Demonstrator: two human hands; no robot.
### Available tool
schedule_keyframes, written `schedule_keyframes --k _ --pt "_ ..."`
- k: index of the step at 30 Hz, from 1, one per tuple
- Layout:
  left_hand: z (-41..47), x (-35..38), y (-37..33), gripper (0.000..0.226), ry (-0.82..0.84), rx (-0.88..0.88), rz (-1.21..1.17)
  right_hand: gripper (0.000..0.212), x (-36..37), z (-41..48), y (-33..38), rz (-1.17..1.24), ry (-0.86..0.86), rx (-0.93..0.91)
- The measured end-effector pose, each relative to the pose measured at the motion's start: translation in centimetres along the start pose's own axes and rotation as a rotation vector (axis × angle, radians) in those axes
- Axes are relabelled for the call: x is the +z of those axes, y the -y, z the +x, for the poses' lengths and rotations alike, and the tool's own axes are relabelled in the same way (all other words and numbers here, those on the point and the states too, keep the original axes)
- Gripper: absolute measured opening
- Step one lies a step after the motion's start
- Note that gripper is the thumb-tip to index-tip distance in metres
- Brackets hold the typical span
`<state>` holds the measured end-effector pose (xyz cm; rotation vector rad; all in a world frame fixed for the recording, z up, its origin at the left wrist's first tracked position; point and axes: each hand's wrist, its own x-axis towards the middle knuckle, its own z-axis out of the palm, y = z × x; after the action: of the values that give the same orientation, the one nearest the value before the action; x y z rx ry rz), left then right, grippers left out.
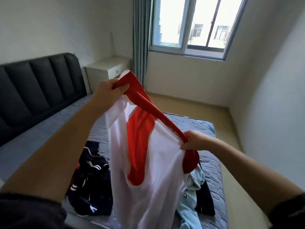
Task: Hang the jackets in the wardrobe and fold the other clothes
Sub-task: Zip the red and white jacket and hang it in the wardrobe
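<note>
Holding the white-and-red jacket [148,179] up over the middle of the bed [189,123], pinching one end of its red collar [148,103] in the left hand [105,91] and gripping the other end in the right hand [194,142]. Beneath, toward the bed's near edge, dark clothes [94,187] and a pale blue garment [189,211] in heaps.

Single head-worn wide-angle view, looking forward and down over the person's own arms.

The camera sits close behind both hands: the left hand [105,91] and right hand [193,141] grip the red and white garment [148,162] mid-frame, near the lens. Below the fingers lies the bed [49,126] with a clothes pile [92,179]; beyond and above the fingers, well apart, stands the window [189,25].
</note>
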<state>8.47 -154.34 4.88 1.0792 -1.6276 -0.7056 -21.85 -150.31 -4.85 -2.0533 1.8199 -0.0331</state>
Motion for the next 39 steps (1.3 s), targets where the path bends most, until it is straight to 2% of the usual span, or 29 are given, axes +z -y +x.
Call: schedule_keyframes --k 3,5,9,11,15,17,21,22,24,26,27,29,31,34,39 --pt "0.4 -0.4 -0.6 0.01 -0.08 0.0 -0.029 0.014 -2.1 -1.2 -0.5 -0.053 -0.152 -0.005" --pt "1.0 -1.0 -1.1 0.012 -0.104 -0.017 -0.032 0.029 -3.0 -2.2 -1.0 -0.021 -0.204 -0.015" --pt "2.3 -2.2 -1.3 0.009 -0.067 -0.016 -0.032 0.032 -4.4 -5.0 -2.3 0.119 -0.251 -0.006" --pt "2.8 -2.3 -1.2 0.007 -0.044 0.002 -0.003 0.026 -4.8 -6.1 -3.0 0.099 -0.321 -0.021" --pt "3.2 -2.4 -1.2 0.004 -0.021 0.054 0.056 0.03 -6.0 -7.7 -2.9 0.024 -0.485 0.034" --pt "3.2 -3.0 -1.0 0.008 0.023 0.051 0.07 0.021 -6.6 -8.5 -2.5 -0.036 -0.454 0.143" --pt "2.2 -4.4 -0.1 0.02 0.12 0.07 0.172 0.011 -6.6 -11.0 -1.0 -0.144 -0.252 0.487" --pt "1.7 -4.7 0.2 0.021 0.116 0.069 0.181 0.009 -6.4 -11.7 -0.5 -0.078 -0.237 0.536" --pt "0.7 -5.5 0.8 0.02 0.142 0.014 0.119 0.013 -5.5 -13.0 0.5 0.2 -0.224 0.577" --pt "-0.3 -6.4 1.2 0.008 0.277 -0.178 -0.064 0.016 -4.6 -14.4 1.9 0.572 -0.245 0.553" --pt "-0.8 -6.8 1.3 0.009 0.368 -0.264 -0.114 0.015 -4.1 -15.0 2.8 0.736 -0.281 0.529" --pt "-1.5 -7.2 1.3 0.014 0.489 -0.346 -0.135 0.012 -3.5 -16.3 4.7 1.013 -0.364 0.485" --pt "-2.1 -7.1 0.5 0.005 0.506 -0.387 -0.218 0.02 -3.7 -17.4 6.6 1.249 -0.406 0.458" --pt "-2.1 -6.2 -0.6 0.019 0.5 -0.436 -0.349 0.031 -4.8 -18.5 9.2 1.431 -0.366 0.394" --pt "-0.7 -3.4 -1.2 0.016 0.44 -0.59 -0.495 0.042 -6.5 -16.0 8.9 1.509 -0.334 0.321"
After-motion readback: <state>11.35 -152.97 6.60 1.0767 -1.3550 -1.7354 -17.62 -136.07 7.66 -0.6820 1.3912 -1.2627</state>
